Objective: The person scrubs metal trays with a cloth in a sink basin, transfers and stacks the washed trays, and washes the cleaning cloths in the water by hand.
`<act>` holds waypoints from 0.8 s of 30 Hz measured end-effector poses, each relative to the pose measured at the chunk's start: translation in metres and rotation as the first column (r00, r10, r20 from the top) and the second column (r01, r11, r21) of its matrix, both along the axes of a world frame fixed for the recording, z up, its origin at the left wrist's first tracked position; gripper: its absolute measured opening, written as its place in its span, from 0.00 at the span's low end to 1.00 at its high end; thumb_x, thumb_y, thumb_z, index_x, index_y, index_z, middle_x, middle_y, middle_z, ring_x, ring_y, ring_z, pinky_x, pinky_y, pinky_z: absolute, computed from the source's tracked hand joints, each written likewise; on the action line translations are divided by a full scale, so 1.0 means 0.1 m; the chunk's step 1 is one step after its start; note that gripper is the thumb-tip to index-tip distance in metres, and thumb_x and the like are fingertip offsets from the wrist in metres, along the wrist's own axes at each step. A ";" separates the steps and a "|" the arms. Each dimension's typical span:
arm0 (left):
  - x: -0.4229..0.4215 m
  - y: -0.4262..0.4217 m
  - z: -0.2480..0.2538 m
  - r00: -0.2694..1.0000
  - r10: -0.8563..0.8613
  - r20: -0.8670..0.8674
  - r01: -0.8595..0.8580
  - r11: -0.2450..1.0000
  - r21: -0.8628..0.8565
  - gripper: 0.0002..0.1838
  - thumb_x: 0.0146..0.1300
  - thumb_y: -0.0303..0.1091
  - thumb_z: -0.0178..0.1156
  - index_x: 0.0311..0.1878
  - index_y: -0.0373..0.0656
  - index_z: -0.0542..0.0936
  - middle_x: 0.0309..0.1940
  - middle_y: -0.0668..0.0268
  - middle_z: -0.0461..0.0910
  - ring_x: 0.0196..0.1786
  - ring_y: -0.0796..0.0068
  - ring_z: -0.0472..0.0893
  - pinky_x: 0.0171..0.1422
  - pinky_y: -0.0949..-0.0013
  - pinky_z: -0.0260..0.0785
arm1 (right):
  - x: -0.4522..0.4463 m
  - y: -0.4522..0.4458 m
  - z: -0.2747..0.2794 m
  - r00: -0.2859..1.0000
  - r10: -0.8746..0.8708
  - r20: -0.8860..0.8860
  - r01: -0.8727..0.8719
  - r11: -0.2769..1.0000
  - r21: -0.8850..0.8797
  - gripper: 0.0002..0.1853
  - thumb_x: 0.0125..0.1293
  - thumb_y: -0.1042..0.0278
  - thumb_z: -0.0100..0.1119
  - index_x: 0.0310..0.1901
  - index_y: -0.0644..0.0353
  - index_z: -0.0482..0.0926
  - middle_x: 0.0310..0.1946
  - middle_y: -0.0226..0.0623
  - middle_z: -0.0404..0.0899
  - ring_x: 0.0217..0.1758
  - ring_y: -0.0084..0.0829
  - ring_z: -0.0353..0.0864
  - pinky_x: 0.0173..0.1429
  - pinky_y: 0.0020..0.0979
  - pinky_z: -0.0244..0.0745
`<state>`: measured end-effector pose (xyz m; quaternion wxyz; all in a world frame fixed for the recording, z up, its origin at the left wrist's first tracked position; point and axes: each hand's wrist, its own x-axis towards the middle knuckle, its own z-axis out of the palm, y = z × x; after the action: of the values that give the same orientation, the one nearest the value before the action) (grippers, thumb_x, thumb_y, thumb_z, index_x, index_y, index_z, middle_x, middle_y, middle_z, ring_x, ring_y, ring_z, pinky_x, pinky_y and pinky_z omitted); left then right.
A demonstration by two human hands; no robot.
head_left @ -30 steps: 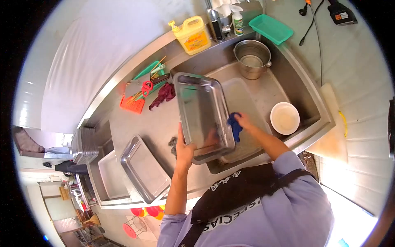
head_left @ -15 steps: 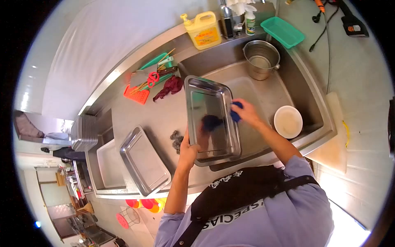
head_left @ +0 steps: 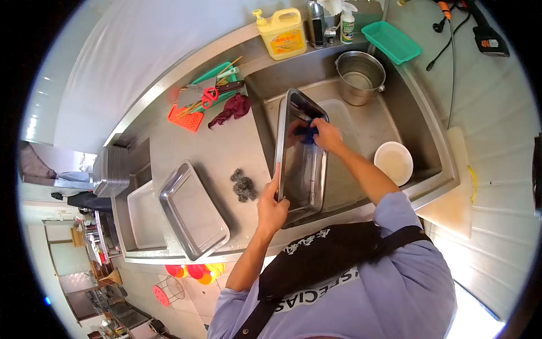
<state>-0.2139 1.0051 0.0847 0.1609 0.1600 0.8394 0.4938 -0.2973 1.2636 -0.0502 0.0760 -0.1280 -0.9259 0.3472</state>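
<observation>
My left hand [head_left: 272, 208] is closed on the lower left rim of a deep steel tray [head_left: 303, 183], which is tilted up over the edge of the sink. Inside the tray, my right hand [head_left: 328, 137] presses a dark blue scrubbing pad or cloth [head_left: 310, 134] against the inner wall; its exact kind is hard to make out. On the steel counter to the left lie grey steel wool scourers [head_left: 244, 185]. Beyond them rests a second, shallower steel tray [head_left: 195, 210].
The sink basin [head_left: 353, 144] holds a steel bucket [head_left: 360, 79] and a white bowl [head_left: 393, 164]. Behind stand a yellow jug [head_left: 285, 39] and a spray bottle [head_left: 347, 27]. Red scissors [head_left: 209, 97], a maroon cloth [head_left: 231, 111] and a green tray [head_left: 392, 42] lie around; stacked trays [head_left: 111, 170] stand left.
The tray has tilted up more steeply, its left side raised. My right hand has moved with the blue pad from the right rim to the tray's inside.
</observation>
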 end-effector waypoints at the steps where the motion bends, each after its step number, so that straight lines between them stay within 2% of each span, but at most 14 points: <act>1: 0.03 -0.02 -0.03 1.000 0.005 -0.021 -0.005 1.000 -0.026 0.46 0.44 0.15 0.50 0.71 0.56 0.59 0.40 0.64 0.75 0.36 0.73 0.74 0.45 0.72 0.67 | 0.06 0.01 -0.02 0.994 0.111 -0.014 -0.112 0.993 -0.033 0.18 0.49 0.73 0.58 0.45 0.52 0.74 0.42 0.39 0.77 0.47 0.45 0.77 0.49 0.42 0.73; 3: 0.01 -0.04 -0.12 0.999 0.024 -0.043 -0.023 0.999 0.022 0.45 0.43 0.15 0.51 0.70 0.57 0.61 0.37 0.62 0.73 0.32 0.70 0.72 0.41 0.71 0.66 | 0.23 0.03 -0.05 0.944 0.324 -0.058 -0.329 0.940 -0.091 0.15 0.48 0.72 0.57 0.41 0.53 0.76 0.38 0.40 0.79 0.44 0.45 0.78 0.47 0.42 0.73; 6: -0.04 -0.03 -0.08 0.994 0.035 -0.105 -0.037 0.999 -0.014 0.43 0.44 0.15 0.51 0.69 0.55 0.64 0.38 0.60 0.73 0.32 0.66 0.73 0.42 0.71 0.66 | 0.57 -0.11 0.15 0.851 0.520 0.074 -0.492 0.839 -0.230 0.15 0.47 0.71 0.59 0.41 0.53 0.78 0.37 0.40 0.80 0.43 0.42 0.79 0.46 0.40 0.73; 8: -0.05 -0.02 -0.04 0.991 0.038 -0.127 -0.038 0.999 0.005 0.42 0.44 0.15 0.51 0.68 0.53 0.65 0.38 0.59 0.73 0.33 0.65 0.73 0.42 0.71 0.66 | 0.72 -0.11 0.15 0.754 0.633 0.177 -0.572 0.764 -0.297 0.19 0.45 0.70 0.61 0.43 0.52 0.77 0.38 0.39 0.80 0.43 0.39 0.79 0.46 0.37 0.74; 11: -0.05 -0.04 -0.05 0.968 0.006 -0.251 -0.007 1.000 -0.002 0.41 0.45 0.15 0.51 0.68 0.51 0.65 0.38 0.59 0.73 0.33 0.65 0.72 0.42 0.71 0.66 | 0.83 0.02 0.01 0.734 0.649 0.200 -0.550 0.740 -0.386 0.21 0.44 0.69 0.62 0.45 0.52 0.77 0.37 0.40 0.80 0.43 0.39 0.80 0.46 0.37 0.74; 12: -0.06 -0.03 -0.06 0.950 -0.007 -0.312 0.005 1.000 -0.008 0.41 0.45 0.14 0.51 0.68 0.50 0.65 0.38 0.60 0.73 0.33 0.66 0.72 0.42 0.71 0.66 | 0.85 0.12 -0.04 0.748 0.624 0.227 -0.548 0.773 -0.319 0.20 0.45 0.69 0.62 0.45 0.53 0.77 0.37 0.40 0.81 0.42 0.39 0.80 0.46 0.37 0.74; 14: -0.06 -0.04 0.00 0.974 0.026 -0.226 -0.023 1.000 0.018 0.41 0.45 0.14 0.51 0.68 0.50 0.65 0.38 0.61 0.73 0.34 0.68 0.73 0.43 0.72 0.66 | 0.89 0.32 -0.14 0.774 0.571 0.275 -0.541 0.821 -0.181 0.20 0.46 0.69 0.63 0.45 0.54 0.77 0.36 0.40 0.81 0.41 0.38 0.80 0.46 0.36 0.74; 15: -0.05 -0.04 0.04 0.982 0.043 -0.182 -0.038 0.999 0.029 0.41 0.45 0.14 0.51 0.68 0.50 0.65 0.38 0.61 0.73 0.35 0.69 0.73 0.43 0.73 0.66 | 0.89 0.40 -0.12 0.818 0.500 0.283 -0.466 0.866 -0.182 0.18 0.49 0.69 0.63 0.44 0.57 0.77 0.35 0.38 0.81 0.37 0.34 0.79 0.42 0.34 0.75; 18: -0.04 -0.03 0.14 0.984 0.044 -0.171 -0.039 0.999 0.032 0.42 0.45 0.14 0.50 0.68 0.50 0.65 0.39 0.62 0.74 0.37 0.72 0.73 0.44 0.75 0.66 | 0.64 0.67 -0.42 0.855 0.410 0.317 -0.262 0.870 -0.418 0.15 0.53 0.68 0.62 0.44 0.58 0.77 0.33 0.34 0.79 0.33 0.28 0.77 0.36 0.31 0.74; 20: -0.03 -0.02 0.16 0.978 0.032 -0.205 -0.022 0.998 0.051 0.42 0.45 0.13 0.50 0.69 0.50 0.64 0.40 0.62 0.74 0.38 0.73 0.73 0.44 0.76 0.66 | 0.46 0.75 0.00 0.846 0.253 0.470 -0.012 0.889 -0.457 0.15 0.57 0.64 0.62 0.46 0.58 0.76 0.30 0.31 0.77 0.32 0.23 0.75 0.33 0.28 0.72; 21: -0.03 -0.02 0.17 0.975 0.024 -0.222 -0.011 0.998 0.059 0.42 0.45 0.13 0.49 0.69 0.50 0.64 0.40 0.62 0.74 0.38 0.73 0.74 0.45 0.77 0.65 | 0.32 0.75 -0.03 0.935 0.077 0.346 0.123 0.845 -0.521 0.18 0.57 0.62 0.62 0.49 0.58 0.75 0.32 0.34 0.79 0.31 0.25 0.77 0.35 0.28 0.73; 22: -0.02 -0.01 0.19 0.981 0.026 -0.192 -0.015 0.998 0.060 0.41 0.44 0.13 0.49 0.68 0.47 0.64 0.43 0.64 0.74 0.41 0.75 0.73 0.47 0.77 0.65 | 0.20 0.72 0.00 0.966 -0.122 0.228 0.238 0.767 -0.596 0.22 0.58 0.60 0.62 0.52 0.58 0.74 0.35 0.37 0.81 0.31 0.27 0.79 0.37 0.28 0.73; 24: 0.03 0.00 0.23 0.991 0.027 -0.130 -0.019 0.998 0.063 0.41 0.43 0.12 0.48 0.68 0.42 0.65 0.47 0.66 0.75 0.48 0.79 0.73 0.53 0.78 0.63 | 0.01 0.72 0.17 0.946 -0.311 -0.094 0.171 0.722 -0.670 0.25 0.58 0.54 0.63 0.55 0.56 0.73 0.35 0.38 0.81 0.35 0.31 0.80 0.40 0.31 0.74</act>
<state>-0.2111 1.0053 0.1079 0.0948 0.1872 0.8345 0.5095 -0.2964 1.3356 -0.0335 0.1638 -0.2308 -0.7085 0.6465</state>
